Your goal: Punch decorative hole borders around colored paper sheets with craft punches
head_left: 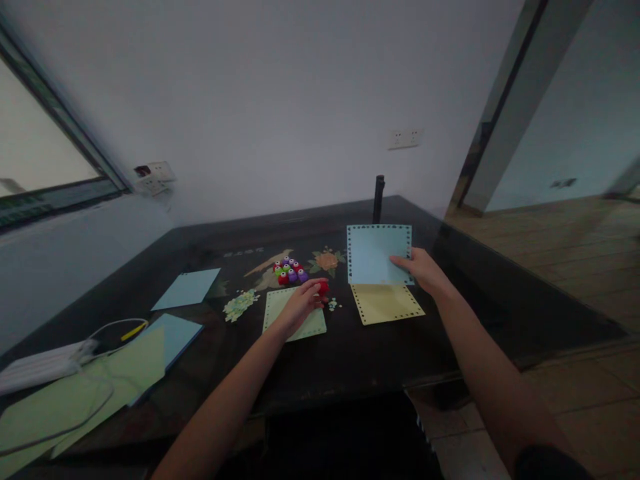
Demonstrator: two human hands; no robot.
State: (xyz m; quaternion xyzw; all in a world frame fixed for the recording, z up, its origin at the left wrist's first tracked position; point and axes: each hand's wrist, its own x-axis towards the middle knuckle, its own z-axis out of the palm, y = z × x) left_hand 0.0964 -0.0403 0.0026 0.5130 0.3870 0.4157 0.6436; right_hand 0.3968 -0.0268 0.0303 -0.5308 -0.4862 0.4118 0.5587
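My left hand (303,307) is closed around a small red craft punch (323,288), above a pale green sheet (274,308) with holes punched along its edges. In my right hand (423,268) is a light blue sheet (375,253), pinched at its right side between thumb and fingers and raised. Small holes run along its edges. Just below it a yellow sheet (387,305) with punched edges lies on the table. A few tiny paper bits (333,305) lie beside the red punch. Beyond my left hand stands a cluster of red, purple and green craft punches (290,270).
A heap of small paper cut-outs (240,305) lies left of the green sheet. Farther left are a blue sheet (187,289), stacked green sheets (100,387), and a white power strip (45,365) with a cable. A black upright post (379,199) rises at the table's back.
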